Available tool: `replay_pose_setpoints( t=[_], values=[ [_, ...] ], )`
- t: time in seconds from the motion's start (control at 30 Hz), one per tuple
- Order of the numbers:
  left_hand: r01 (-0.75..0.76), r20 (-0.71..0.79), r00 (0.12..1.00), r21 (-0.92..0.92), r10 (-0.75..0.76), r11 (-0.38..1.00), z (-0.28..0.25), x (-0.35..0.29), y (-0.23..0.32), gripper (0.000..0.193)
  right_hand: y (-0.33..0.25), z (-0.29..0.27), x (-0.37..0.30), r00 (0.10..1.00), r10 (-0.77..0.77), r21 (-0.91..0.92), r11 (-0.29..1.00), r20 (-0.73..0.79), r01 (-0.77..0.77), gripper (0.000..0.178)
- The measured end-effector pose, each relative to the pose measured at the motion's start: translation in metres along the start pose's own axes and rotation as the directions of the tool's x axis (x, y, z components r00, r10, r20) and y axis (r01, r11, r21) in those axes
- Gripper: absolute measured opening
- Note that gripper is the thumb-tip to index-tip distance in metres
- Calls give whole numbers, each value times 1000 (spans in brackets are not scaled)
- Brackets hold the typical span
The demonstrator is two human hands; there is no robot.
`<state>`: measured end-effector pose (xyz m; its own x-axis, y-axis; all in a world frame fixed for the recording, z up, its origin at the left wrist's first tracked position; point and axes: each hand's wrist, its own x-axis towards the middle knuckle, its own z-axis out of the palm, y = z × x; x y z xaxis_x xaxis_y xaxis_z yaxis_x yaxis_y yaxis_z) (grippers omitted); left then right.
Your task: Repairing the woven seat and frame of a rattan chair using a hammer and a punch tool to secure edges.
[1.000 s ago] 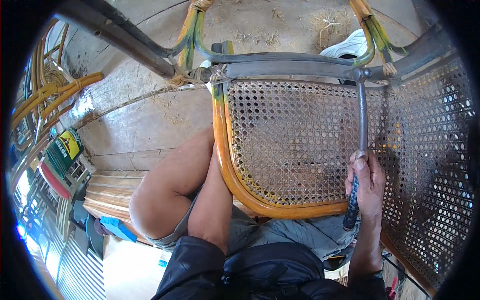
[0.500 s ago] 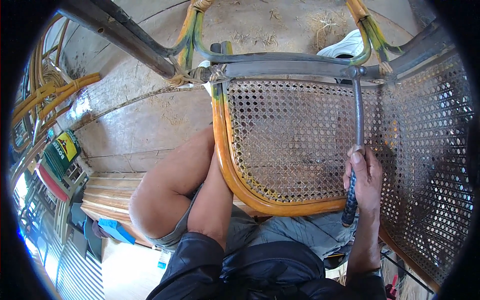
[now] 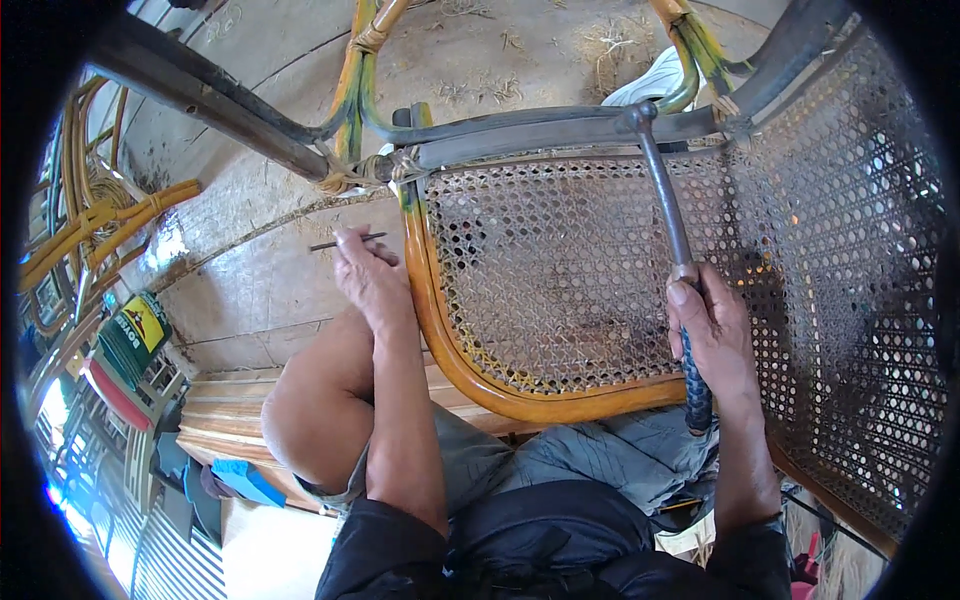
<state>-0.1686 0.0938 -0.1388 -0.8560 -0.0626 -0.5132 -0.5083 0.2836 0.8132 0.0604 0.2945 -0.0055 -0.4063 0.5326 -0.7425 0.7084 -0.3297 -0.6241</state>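
Observation:
My right hand point(image 3: 710, 325) is closed round the black-wrapped grip of a metal hammer point(image 3: 664, 200). The hammer's head rests over or on the dark rail of a rattan chair point(image 3: 480, 390); contact is hard to tell. Pinched in my left hand point(image 3: 370, 275) is a thin dark rod point(image 3: 325, 246), pointed like a nail punch. That hand is just left of the chair's glossy orange-brown bent frame. Woven cane webbing point(image 3: 570, 270) fills the seat, and a second cane panel point(image 3: 850, 270) rises on the right.
A dark pole point(image 3: 210, 100) of the chair crosses the upper left. Bundled rattan poles point(image 3: 130, 215) stand at the left, above a green and yellow can point(image 3: 135, 330). Fibre scraps point(image 3: 490, 90) litter the floor, near a white shoe point(image 3: 650, 80).
My left hand has come up from beneath the chair frame on its left side, and the thin rod now shows. The hammer and chair appear slightly further left in view.

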Motion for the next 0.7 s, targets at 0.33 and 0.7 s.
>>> replay_pose_setpoints(
  t=[0.33, 0.7],
  values=[
    [-535, 631, 714, 210, 305, 818, 115, -45, 41, 20, -30, -8, -3, 988, -139, -281, 948, 62, 151, 30],
    [-772, 726, 530, 199, 438, 604, 123, -47, 34, 19, -24, -10, -2, 987, -143, -331, 930, 77, 160, 30]
  ],
)
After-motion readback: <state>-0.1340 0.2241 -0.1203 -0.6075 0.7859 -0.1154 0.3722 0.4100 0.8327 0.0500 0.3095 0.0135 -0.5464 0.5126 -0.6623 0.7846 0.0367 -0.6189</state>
